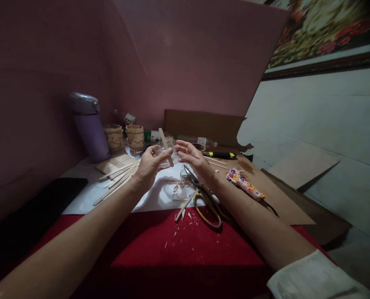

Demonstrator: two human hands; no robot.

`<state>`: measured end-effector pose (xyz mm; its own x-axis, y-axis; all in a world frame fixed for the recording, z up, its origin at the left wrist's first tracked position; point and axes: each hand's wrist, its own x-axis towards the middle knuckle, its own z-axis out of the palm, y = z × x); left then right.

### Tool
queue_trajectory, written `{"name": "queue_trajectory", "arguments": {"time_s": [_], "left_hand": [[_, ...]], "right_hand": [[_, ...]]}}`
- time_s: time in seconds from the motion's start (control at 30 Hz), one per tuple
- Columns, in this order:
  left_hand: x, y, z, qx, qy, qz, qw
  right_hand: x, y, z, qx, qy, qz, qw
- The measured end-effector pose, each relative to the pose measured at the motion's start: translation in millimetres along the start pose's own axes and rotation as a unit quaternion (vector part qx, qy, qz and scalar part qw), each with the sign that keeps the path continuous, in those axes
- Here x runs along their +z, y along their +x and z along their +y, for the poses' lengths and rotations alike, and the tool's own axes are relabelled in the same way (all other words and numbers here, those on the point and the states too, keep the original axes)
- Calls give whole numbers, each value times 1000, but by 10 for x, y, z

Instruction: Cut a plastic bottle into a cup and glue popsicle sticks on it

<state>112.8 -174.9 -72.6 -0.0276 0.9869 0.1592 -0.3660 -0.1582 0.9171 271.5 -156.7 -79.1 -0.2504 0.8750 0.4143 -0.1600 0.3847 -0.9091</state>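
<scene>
My left hand (152, 164) is closed around a clear plastic cup-like piece (166, 163), perhaps a cut bottle. Its thumb presses a wooden craft stick (163, 139) upright and slightly tilted against the side of the plastic. My right hand (196, 160) hovers just right of the piece, fingers stretched out and apart, holding nothing. Whether its fingertips touch the plastic I cannot tell. Below that hand lie scissors (200, 190) with gold handles, blades pointing away. Wood slivers and shavings (182, 193) are scattered beside them.
Craft sticks (119, 176) lie in a pile at left, near two stick-covered cups (135, 139) and a purple bottle (91, 133). At right, a utility knife (220, 155) and a flower-patterned tool (244, 185) rest on cardboard (284, 207). Plastic bottles (188, 140) lie behind.
</scene>
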Motion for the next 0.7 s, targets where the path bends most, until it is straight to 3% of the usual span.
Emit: {"name": "queue_trajectory", "arguments": {"time_s": [0.2,0.27,0.43,0.7], "left_hand": [[-6,13,-40,29,19,17,999],[-11,12,-30,23,14,8,1000],[-39,12,30,-18,-17,-78,997],[-80,63,2,-33,-22,-72,997]], "right_hand": [[63,-15,127,-8,-25,-58,998],[65,-6,145,-9,-25,-57,998],[58,2,140,-2,-22,-42,999],[90,-17,96,14,-25,-39,999]]}}
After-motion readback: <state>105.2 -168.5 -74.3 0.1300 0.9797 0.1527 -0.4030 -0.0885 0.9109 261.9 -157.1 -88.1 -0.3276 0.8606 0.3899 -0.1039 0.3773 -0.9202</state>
